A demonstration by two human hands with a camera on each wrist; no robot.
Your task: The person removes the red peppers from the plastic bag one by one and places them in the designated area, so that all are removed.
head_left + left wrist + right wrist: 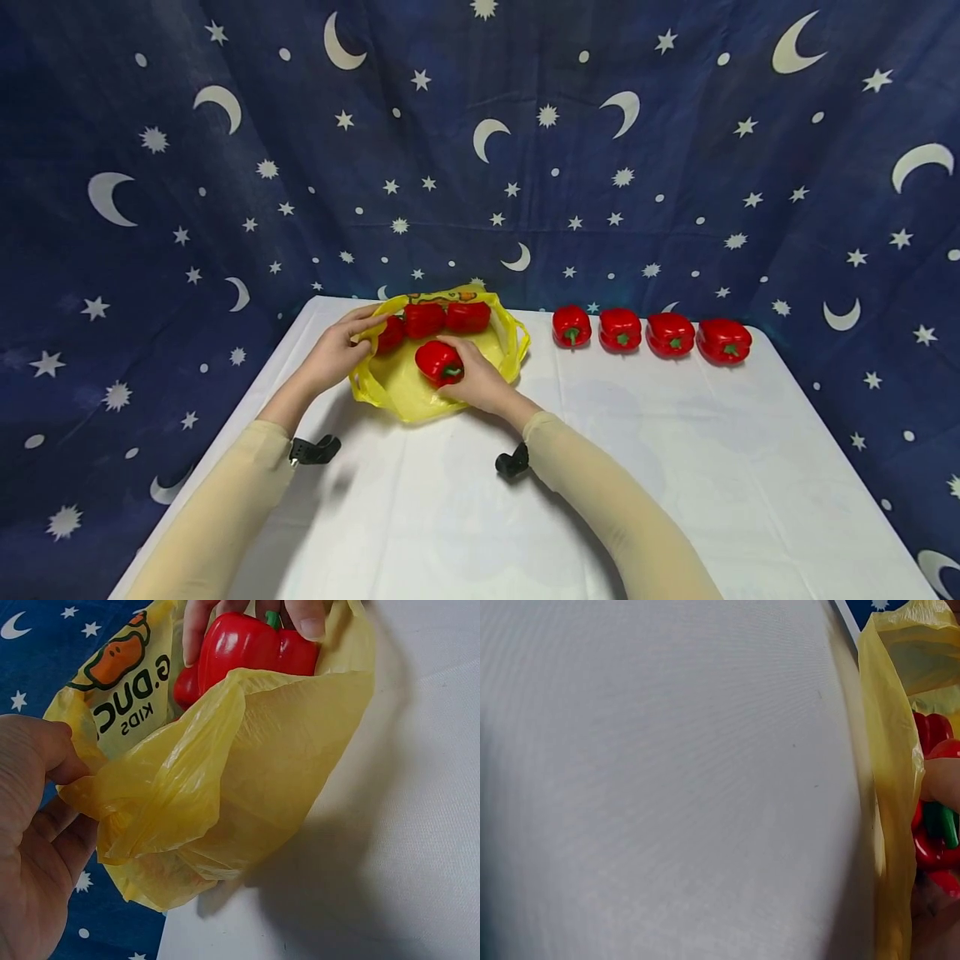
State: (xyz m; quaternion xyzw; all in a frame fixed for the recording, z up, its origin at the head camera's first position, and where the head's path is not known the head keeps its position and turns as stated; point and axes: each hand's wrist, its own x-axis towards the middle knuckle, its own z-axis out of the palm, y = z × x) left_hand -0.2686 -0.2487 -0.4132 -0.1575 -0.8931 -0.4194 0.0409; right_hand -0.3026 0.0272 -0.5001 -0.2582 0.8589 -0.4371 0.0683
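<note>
Item held: one red bell pepper (pixel 438 363), within the mouth of a yellow plastic bag (pixel 397 396) on the white-covered worktop (pixel 420 500). Whether it bears on the bag's floor cannot be told.

Hands: the two are apart. The right hand (pixel 480 377) grips the pepper, fingers over the far side and thumb on the near side. The left hand (pixel 337 352) pinches the bag's left rim between thumb and fingers.

Pepper, judged by appearance: firm, light to moderate in weight, with a glossy skin likely to slip under a light touch. Whether it is real or a model cannot be determined. The sound hold is across the widest lobes; the green stem (pixel 453 372) is slender, could snap, and should bear no load.

Bag, judged likewise: thin, limp film, creased at the rim, prone to sag or tear if pulled at one point. Best held by a gathered fold of rim, or by the handle loop (pixel 522 342) on the right.

Also noted: three red bell peppers (pixel 424 319) lie inside along the bag's rear and left; four more (pixel 620 330) stand in a row on the worktop, to the bag's right.
</note>
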